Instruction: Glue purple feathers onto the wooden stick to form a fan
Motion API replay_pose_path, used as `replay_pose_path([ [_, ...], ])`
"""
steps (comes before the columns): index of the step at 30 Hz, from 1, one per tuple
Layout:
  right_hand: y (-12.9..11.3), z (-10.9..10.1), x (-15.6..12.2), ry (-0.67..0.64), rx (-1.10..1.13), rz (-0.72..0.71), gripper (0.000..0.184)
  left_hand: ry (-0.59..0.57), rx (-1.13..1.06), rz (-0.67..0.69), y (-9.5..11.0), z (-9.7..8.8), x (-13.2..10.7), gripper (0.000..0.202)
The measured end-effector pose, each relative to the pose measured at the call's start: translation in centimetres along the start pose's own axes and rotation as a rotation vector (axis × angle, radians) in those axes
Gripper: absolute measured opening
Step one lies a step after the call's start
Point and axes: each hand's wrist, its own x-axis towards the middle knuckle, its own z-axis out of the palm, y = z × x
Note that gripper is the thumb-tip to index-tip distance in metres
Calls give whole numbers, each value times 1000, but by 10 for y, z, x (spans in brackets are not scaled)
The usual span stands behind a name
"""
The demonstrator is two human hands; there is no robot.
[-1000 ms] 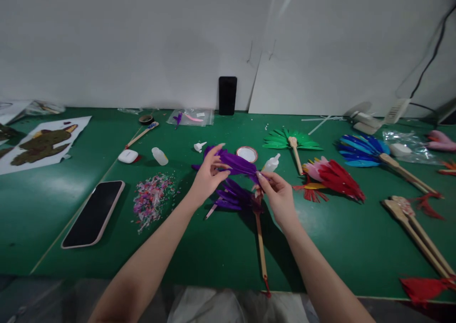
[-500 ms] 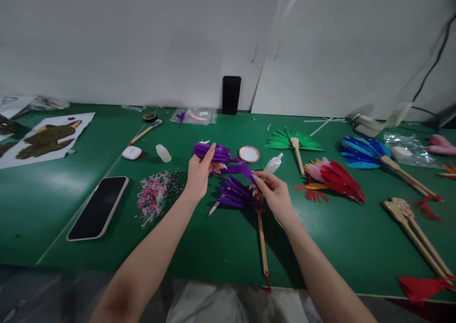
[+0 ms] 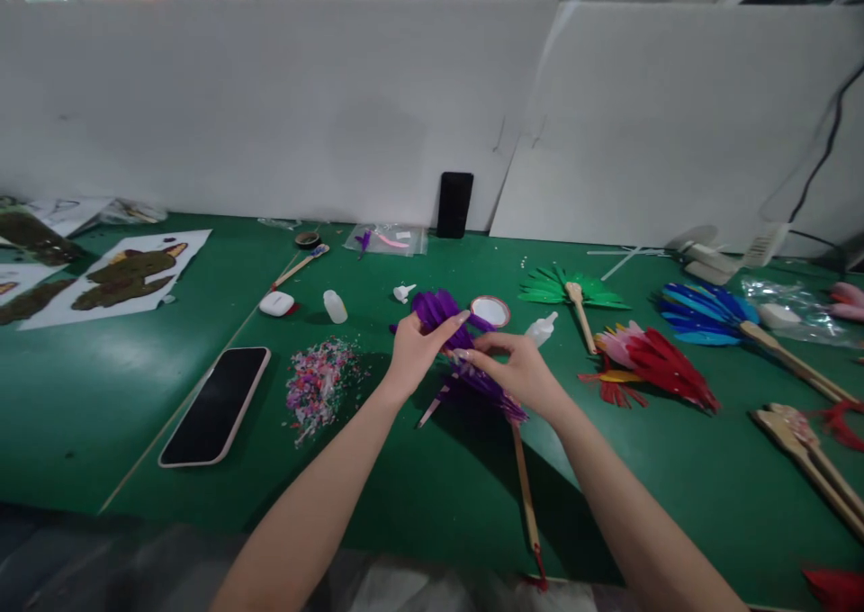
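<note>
Over the middle of the green table [image 3: 418,504], my left hand [image 3: 418,353] is closed around a bunch of purple feathers [image 3: 438,309]. My right hand [image 3: 517,371] lies on the purple feather fan [image 3: 487,383], fingers pressed on its feathers where they meet the wooden handle [image 3: 525,490]. The handle runs toward the table's near edge. Both hands almost touch over the fan. A small white glue bottle [image 3: 542,328] and a round lid [image 3: 490,310] sit just behind my hands.
A phone [image 3: 216,405] and a pile of coloured scraps [image 3: 317,382] lie left. Green [image 3: 571,286], red [image 3: 652,354] and blue [image 3: 702,309] feather fans lie right, with bare wooden handles [image 3: 806,463] beyond. Another phone [image 3: 454,204] leans on the white wall.
My left hand has brought the purple feathers down and right toward the fan. My right hand has shifted onto the fan's feathers. The view has tilted up.
</note>
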Motion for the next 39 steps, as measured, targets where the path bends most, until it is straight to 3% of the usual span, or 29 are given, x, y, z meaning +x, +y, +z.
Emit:
replay_pose_path([
  [7, 10, 11, -12, 18, 443, 217, 30, -122, -9, -117, 3, 3, -3, 25],
  [12, 16, 20, -13, 71, 646, 306, 32, -119, -33, -127, 1, 4, -3, 23],
  [23, 20, 21, -10, 248, 645, 306, 36, -33, 82, -68, -9, 8, -4, 24],
  [32, 17, 18, -10, 299, 670, 265, 33, -3, 122, -38, -3, 5, -6, 25],
  [39, 14, 15, -11, 357, 569, 243, 31, 75, 124, -5, -2, 6, -6, 27],
])
